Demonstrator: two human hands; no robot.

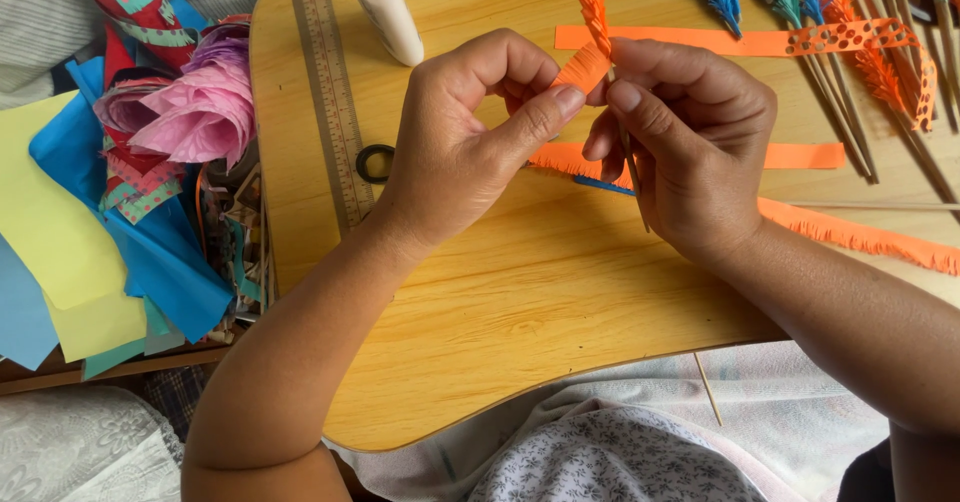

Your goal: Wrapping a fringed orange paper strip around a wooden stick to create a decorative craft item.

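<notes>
Fingers of both hands pinch shut on the orange fringed paper strip, wrapped round a thin stick.

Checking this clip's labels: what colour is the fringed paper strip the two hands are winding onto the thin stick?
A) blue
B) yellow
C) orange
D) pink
C: the fringed paper strip pinched between the left hand and right hand on the stick is orange.

A light wooden counter with a printed ruler strip is carrying a black ring and flat orange paper strips. Fringed orange strips and paper-wrapped sticks are lying at its right, a white tube at the top.
</notes>
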